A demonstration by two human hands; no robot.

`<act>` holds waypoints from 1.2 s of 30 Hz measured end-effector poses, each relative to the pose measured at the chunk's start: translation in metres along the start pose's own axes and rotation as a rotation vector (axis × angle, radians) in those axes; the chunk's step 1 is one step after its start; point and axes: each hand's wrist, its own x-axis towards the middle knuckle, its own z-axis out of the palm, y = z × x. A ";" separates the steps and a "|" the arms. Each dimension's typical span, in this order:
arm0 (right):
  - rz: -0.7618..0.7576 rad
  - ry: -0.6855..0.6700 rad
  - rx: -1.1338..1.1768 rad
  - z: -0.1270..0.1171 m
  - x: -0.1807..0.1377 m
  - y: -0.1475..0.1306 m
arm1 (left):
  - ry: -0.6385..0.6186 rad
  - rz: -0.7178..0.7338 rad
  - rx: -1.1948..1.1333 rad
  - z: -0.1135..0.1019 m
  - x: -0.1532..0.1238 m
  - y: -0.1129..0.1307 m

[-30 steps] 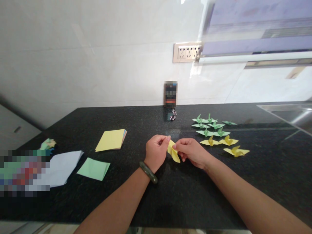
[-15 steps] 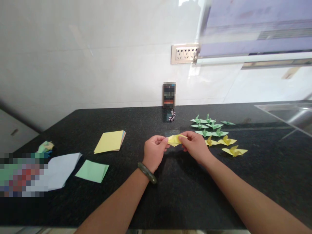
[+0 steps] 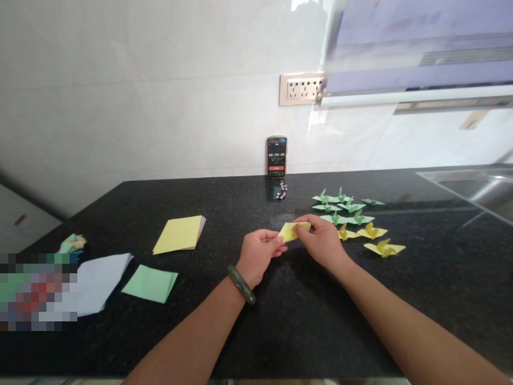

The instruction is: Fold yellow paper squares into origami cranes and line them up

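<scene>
A small piece of folded yellow paper [image 3: 287, 232] is held up above the dark counter between my two hands. My left hand [image 3: 262, 250] pinches its lower left end between thumb and fingers. Over its right part, the thumb of my right hand [image 3: 320, 239] presses on the front, with the fingers behind, so some of the folds are hidden. Just right of my right hand lie several yellow paper cranes [image 3: 372, 231], one partly covered by that hand. Behind them stand several green paper cranes [image 3: 351, 205].
To the left lie a stack of square paper [image 3: 178, 234], yellow on top, a green paper sheet [image 3: 151, 283], white sheets [image 3: 100, 283] and crumpled paper [image 3: 72, 243]. A phone [image 3: 276, 156] showing a timer leans on the wall. A sink [image 3: 476, 187] is at the right.
My left hand has shifted slightly right and down, its grip now at the paper's lower left end. The yellow paper has tilted, its right end higher. My right hand has barely moved.
</scene>
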 end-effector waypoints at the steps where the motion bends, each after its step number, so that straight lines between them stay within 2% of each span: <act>1: 0.008 0.005 0.008 0.000 0.000 0.000 | 0.007 0.003 -0.002 0.000 0.000 0.000; 11: 0.147 0.097 0.247 -0.002 0.005 0.001 | 0.072 0.033 -0.017 -0.001 0.003 0.000; 14: 0.215 0.064 0.430 0.000 0.003 -0.005 | 0.101 0.049 -0.047 -0.001 0.004 0.000; 16: 0.218 -0.020 0.521 0.002 0.000 -0.008 | 0.109 0.048 -0.080 -0.001 0.004 0.001; 20: 0.146 -0.168 0.472 0.006 -0.004 -0.010 | 0.096 0.051 -0.112 -0.001 0.004 0.001; 24: 0.215 -0.115 0.408 0.007 -0.003 -0.007 | 0.082 0.100 -0.063 0.001 0.001 0.000; 28: 0.284 -0.055 0.452 0.006 -0.001 -0.004 | 0.089 0.133 -0.034 0.001 0.000 -0.001; 30: 0.236 -0.075 0.483 0.005 -0.001 -0.003 | 0.095 0.115 -0.062 0.001 0.001 0.000; 33: 0.081 -0.177 0.479 0.006 -0.002 -0.001 | 0.081 0.073 -0.150 -0.001 0.002 0.001; 36: 0.016 -0.219 0.460 0.008 -0.003 0.001 | -0.004 0.059 -0.247 -0.003 0.001 0.002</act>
